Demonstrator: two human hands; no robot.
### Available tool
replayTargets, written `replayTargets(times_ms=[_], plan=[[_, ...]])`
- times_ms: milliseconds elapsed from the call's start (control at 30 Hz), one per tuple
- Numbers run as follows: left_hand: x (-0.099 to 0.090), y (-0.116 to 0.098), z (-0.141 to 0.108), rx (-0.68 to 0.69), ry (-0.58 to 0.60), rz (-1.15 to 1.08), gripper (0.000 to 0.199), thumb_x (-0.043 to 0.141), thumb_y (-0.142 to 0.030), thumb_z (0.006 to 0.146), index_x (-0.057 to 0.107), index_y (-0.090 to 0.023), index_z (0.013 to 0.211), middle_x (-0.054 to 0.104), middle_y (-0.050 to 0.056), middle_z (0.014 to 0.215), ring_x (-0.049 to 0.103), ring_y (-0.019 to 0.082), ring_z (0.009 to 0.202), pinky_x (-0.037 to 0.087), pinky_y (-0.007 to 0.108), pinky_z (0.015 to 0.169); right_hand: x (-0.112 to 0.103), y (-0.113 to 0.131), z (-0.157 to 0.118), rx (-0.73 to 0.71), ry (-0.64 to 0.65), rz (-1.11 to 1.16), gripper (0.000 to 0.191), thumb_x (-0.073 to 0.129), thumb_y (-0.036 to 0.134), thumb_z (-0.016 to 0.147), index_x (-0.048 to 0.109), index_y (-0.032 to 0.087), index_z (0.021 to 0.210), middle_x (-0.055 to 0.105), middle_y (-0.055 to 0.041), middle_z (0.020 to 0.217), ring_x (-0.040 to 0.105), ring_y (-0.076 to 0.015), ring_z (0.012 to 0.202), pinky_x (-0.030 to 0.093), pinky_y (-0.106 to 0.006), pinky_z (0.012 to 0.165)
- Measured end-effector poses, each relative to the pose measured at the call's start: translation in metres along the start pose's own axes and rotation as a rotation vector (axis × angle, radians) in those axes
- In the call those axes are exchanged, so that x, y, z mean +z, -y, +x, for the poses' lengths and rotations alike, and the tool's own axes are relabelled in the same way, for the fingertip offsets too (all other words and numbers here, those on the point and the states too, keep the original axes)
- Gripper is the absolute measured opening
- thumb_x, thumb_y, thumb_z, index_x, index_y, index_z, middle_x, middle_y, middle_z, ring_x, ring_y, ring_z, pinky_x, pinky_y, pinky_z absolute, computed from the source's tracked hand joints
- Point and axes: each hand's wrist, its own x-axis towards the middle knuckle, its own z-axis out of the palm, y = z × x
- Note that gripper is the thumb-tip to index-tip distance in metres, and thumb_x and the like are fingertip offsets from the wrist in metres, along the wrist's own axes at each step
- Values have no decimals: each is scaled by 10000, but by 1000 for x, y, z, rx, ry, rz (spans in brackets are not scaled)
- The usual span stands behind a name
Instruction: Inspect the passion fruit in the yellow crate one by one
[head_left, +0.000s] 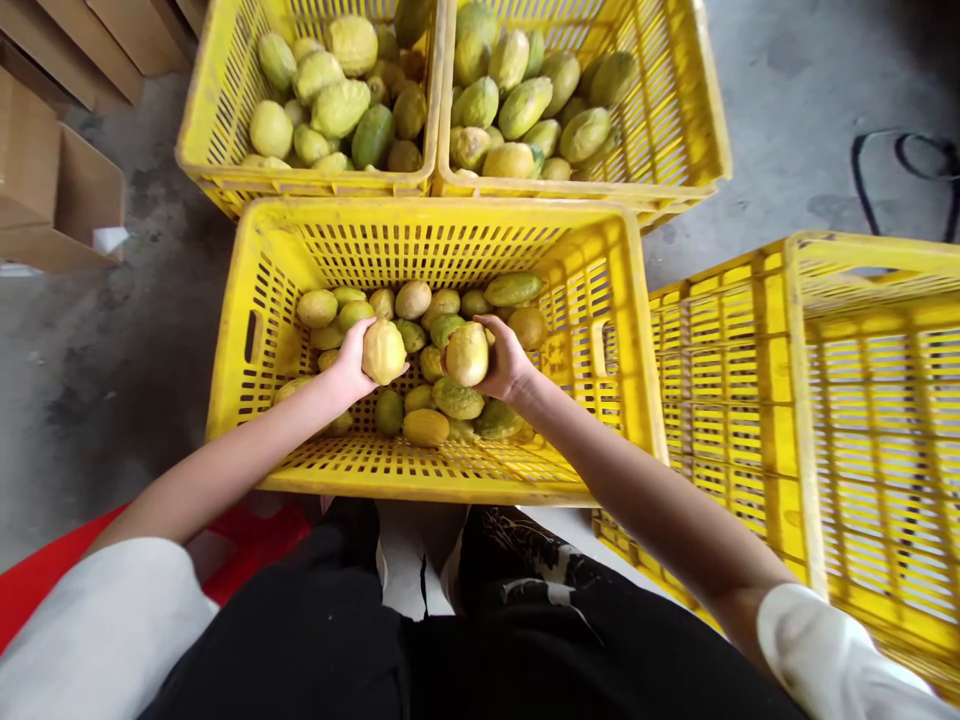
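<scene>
My left hand [354,362] is wrapped round a pale yellow fruit [384,352], held above the near yellow crate [442,488]. Just to its right, my right hand [504,360] grips another yellow fruit [467,354] from its right side. A gap separates the two held fruits. Several green and yellow fruits, among them a yellow one [425,428] near the front, lie on the slotted bottom of the crate beneath my hands.
Behind stand two yellow crates, the left [315,182] and the right [585,188], both holding fruits. Another yellow crate [806,420] stands at right. Cardboard boxes [30,150] are at far left, a black cable [862,190] lies at far right, and something red [262,545] is lower left.
</scene>
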Motion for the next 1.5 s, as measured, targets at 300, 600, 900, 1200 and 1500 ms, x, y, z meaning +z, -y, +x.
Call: replayTargets(times_ms=[300,600,900,1200,1500], plan=[[-8,2,19,-66,6,0,335,1006,-472,1100,826,-294,1319,835,27,938,783,214,669,764,351,763,-7,3,12,-33,-36,-71,217,733,509,1160,745,303,1095,780,-47,845,863,-304,943,783,-406,834],[-1,2,8,15,24,19,204,727,-393,1276,823,-235,1190,748,-12,842,717,169,628,642,245,635,-3,6,5,-18,28,-61,262,671,495,1168,790,263,1189,742,-51,803,801,-308,810,794,-459,789],[-6,3,14,-104,64,-72,311,669,-460,1269,861,-225,1335,812,50,844,779,225,617,658,284,583,-2,4,3,-26,29,-42,201,666,456,1174,790,298,1174,756,-39,806,817,-293,813,783,-457,836],[-6,2,10,-158,98,-57,309,664,-433,1232,843,-201,1326,795,58,776,762,233,549,645,279,491,-10,1,18,-6,6,-177,274,656,473,1180,738,271,1014,703,-29,709,690,-245,660,644,-319,618],[-5,2,8,-177,97,-15,370,597,-451,1267,861,-210,1364,805,68,774,756,249,530,639,297,475,-10,-3,19,-106,-32,-282,267,598,471,1179,748,280,1068,694,-29,712,713,-281,710,658,-379,662]])
